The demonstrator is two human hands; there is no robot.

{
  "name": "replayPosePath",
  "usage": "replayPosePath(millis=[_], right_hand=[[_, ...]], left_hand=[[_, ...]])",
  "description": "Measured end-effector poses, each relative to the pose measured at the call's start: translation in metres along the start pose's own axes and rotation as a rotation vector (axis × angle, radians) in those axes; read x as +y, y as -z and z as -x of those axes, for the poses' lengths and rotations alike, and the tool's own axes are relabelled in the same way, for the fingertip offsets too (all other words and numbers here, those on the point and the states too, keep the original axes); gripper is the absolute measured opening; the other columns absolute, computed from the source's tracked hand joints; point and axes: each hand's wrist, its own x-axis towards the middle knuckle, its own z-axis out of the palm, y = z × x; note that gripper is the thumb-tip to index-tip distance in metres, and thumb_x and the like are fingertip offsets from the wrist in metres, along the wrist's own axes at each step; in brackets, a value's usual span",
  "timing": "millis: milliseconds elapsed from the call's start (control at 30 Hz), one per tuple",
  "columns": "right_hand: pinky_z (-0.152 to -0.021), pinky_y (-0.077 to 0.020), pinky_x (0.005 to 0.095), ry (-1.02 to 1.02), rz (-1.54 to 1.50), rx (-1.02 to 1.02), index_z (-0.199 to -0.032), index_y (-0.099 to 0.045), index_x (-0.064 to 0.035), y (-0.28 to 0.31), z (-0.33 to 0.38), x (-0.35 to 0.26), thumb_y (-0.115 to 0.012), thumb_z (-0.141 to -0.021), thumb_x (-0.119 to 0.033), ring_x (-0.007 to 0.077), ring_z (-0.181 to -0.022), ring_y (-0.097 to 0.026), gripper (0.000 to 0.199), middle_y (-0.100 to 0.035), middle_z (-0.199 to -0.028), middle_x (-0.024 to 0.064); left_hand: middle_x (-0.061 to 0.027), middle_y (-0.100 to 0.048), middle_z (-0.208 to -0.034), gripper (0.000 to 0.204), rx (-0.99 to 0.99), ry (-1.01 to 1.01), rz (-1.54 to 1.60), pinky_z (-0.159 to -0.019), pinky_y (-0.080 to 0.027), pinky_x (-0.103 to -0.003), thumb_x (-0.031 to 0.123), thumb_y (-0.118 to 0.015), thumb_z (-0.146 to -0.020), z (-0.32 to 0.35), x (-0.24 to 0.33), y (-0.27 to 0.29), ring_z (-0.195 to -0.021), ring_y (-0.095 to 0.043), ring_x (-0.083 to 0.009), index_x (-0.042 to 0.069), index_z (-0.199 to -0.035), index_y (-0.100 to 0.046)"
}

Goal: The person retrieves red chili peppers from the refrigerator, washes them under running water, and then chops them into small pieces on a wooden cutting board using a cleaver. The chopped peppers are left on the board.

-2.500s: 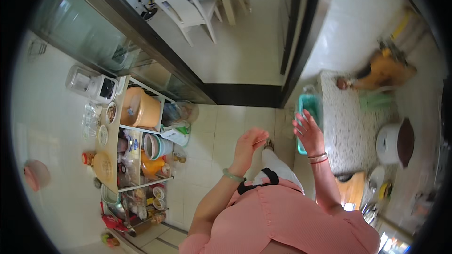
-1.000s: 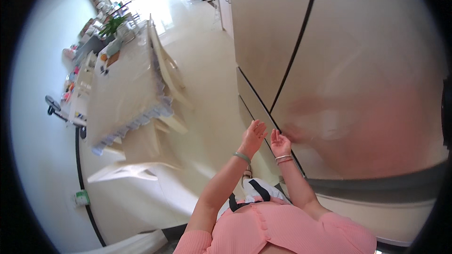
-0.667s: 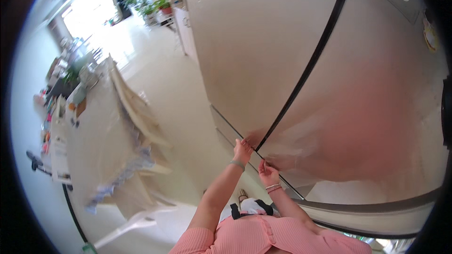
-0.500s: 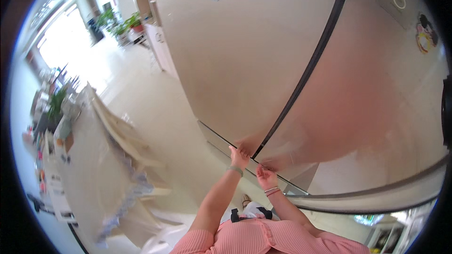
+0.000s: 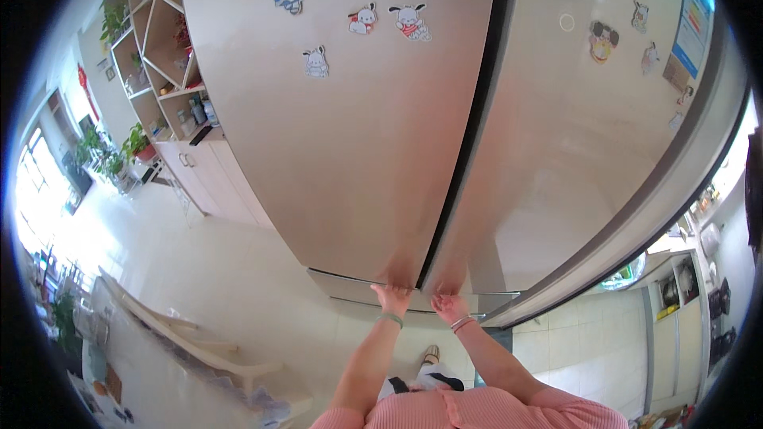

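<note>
Before me stands a tall glossy beige refrigerator with two upper doors, a dark vertical gap between them. At the lower edge of the left refrigerator door (image 5: 334,159), beside the gap, my left hand (image 5: 393,298) has its fingers curled under the edge, thumb out to the left. My right hand (image 5: 449,307) is just across the gap, its fingers bent at the bottom edge of the right refrigerator door (image 5: 556,167). The fingertips of both hands are partly hidden at that edge. Whether the doors are slightly ajar I cannot tell.
Cartoon magnets (image 5: 409,22) dot the doors. A shelf unit (image 5: 163,56) with a cabinet below stands left of the refrigerator, potted plants (image 5: 137,143) beyond it. A wooden chair (image 5: 159,326) and a covered table are at lower left; kitchen cabinets (image 5: 675,349) at right.
My view has tilted up and turned, so more of the doors and the kitchen at right shows. Both hands stay at the doors' lower edge near the gap.
</note>
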Motion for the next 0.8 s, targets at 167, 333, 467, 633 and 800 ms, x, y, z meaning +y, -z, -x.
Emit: replayPosePath(millis=[167,333,467,633,800], right_hand=[[-0.094,-0.0402,0.0526,-0.002,0.031,0.058,-0.109,-0.053,-0.0178,0.014,0.05,0.025,-0.048,-0.087,-0.01,0.0222,-0.101,-0.058,0.024,-0.063,-0.102,0.001],[-0.094,-0.0408,0.0479,-0.01,-0.037,-0.21,-0.111,-0.054,-0.017,0.044,0.111,0.02,-0.049,-0.087,-0.014,0.0209,-0.1,-0.058,0.024,-0.063,-0.103,-0.0004],[-0.094,-0.0411,0.0495,0.098,0.077,0.014,-0.108,-0.059,-0.0118,0.078,0.151,0.021,-0.044,-0.091,-0.024,0.0241,-0.105,-0.056,0.026,-0.063,-0.107,0.0068],[-0.094,-0.0419,0.044,0.836,1.168,0.29,-0.119,-0.055,-0.0142,0.141,0.194,0.006,-0.043,-0.095,-0.037,0.0274,-0.112,-0.053,0.035,-0.06,-0.117,0.0051],[-0.105,-0.0356,0.0347,0.676,0.304,0.176,-0.136,-0.045,-0.0108,0.143,0.225,0.015,-0.047,-0.096,-0.044,0.0231,-0.126,-0.044,0.052,-0.048,-0.139,0.0057]], left_hand=[[-0.0057,-0.05,-0.13,0.085,0.118,0.029,-0.019,-0.105,-0.035,-0.05,0.078,-0.027,-0.086,0.012,0.016,0.025,-0.121,-0.045,-0.0268,0.008,-0.129,-0.048],[-0.0069,-0.051,-0.127,0.083,0.065,0.078,-0.12,-0.108,-0.032,-0.05,0.077,-0.029,-0.087,0.038,0.038,0.071,-0.119,-0.047,-0.026,0.007,-0.126,-0.05],[-0.0087,-0.051,-0.127,0.079,-0.205,0.06,-0.333,-0.108,-0.029,-0.051,0.072,-0.03,-0.09,0.067,0.082,0.128,-0.122,-0.045,-0.0251,0.005,-0.126,-0.049],[-0.007,-0.058,-0.114,0.056,0.099,0.055,-0.363,-0.101,-0.037,-0.048,0.06,-0.033,-0.095,0.125,0.115,0.145,-0.11,-0.051,-0.0257,0.012,-0.114,-0.056],[-0.0028,-0.063,-0.109,0.042,0.137,-0.028,-0.452,-0.099,-0.041,-0.05,0.053,-0.042,-0.095,0.186,0.182,0.184,-0.103,-0.058,-0.022,0.017,-0.109,-0.058]])
